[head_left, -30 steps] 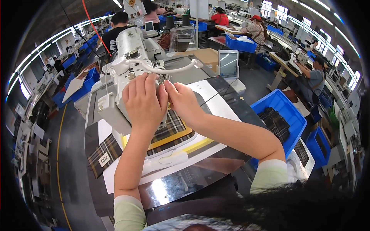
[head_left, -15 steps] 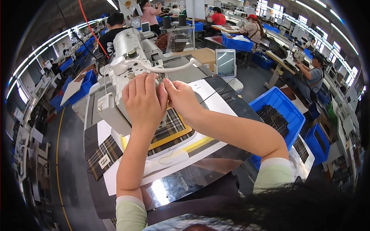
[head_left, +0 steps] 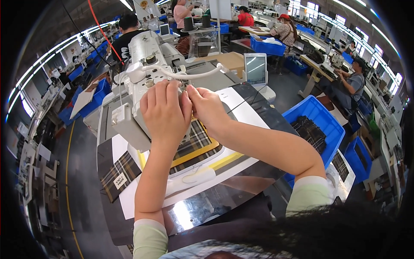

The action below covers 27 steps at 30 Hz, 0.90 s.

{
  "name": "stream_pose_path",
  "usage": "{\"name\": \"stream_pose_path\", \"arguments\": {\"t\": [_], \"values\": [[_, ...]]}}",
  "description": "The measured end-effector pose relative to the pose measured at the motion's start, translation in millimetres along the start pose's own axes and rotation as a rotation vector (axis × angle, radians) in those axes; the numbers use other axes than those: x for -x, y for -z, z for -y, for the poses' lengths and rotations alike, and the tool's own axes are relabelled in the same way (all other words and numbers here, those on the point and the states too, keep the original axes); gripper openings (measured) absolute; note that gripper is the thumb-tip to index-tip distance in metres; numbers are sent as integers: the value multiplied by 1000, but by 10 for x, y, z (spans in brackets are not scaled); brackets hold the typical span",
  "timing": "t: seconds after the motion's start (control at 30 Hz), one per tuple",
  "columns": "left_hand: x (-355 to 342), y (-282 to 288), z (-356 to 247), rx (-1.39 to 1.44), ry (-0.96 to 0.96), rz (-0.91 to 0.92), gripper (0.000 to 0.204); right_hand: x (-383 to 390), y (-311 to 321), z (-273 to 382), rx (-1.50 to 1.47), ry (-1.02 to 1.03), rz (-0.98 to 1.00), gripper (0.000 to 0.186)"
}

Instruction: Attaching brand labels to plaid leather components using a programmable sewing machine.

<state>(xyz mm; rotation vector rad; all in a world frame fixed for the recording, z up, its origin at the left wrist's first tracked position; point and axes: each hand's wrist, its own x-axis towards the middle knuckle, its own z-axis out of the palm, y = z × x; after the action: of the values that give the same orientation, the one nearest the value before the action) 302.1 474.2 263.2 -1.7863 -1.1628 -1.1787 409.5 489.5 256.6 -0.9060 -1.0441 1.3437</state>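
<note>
Curling at the white metal sewing machine (head_left: pixel 146 47), contents hidden, your left hand (head_left: pixel 165 111) and right hand (head_left: pixel 209 108) overhang brown-plaid fabric (head_left: pixel 201 137).

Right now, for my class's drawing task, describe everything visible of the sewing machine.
The sewing machine is off-white and smooth, like painted metal, its long arm pointing toward the wearer. A dark round knob sits on top, a curved white tube bends right, and a boxy pale housing stands at the front left. The left hand and right hand hide part of its front, so contact there is unclear. Plaid fabric and a yellow frame lie below. Whether it is running cannot be told.
</note>
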Motion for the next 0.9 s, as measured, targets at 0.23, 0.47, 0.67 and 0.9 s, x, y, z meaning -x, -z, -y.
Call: {"name": "stream_pose_path", "arguments": {"t": [0.23,0.47,0.67,0.9], "values": [[5,18,22,-10,-15,-3,26,74,54,-189,-149,38,96,28],[16,24,12,-7,-18,1,26,148,234,-202,62,188,200,28],[41,15,5,-6,-27,-11,24,305,676,-227,46,96,184,27],[22,10,-11,-3,-4,-6,23,491,1843,-585,1544,400,115,27]]}}
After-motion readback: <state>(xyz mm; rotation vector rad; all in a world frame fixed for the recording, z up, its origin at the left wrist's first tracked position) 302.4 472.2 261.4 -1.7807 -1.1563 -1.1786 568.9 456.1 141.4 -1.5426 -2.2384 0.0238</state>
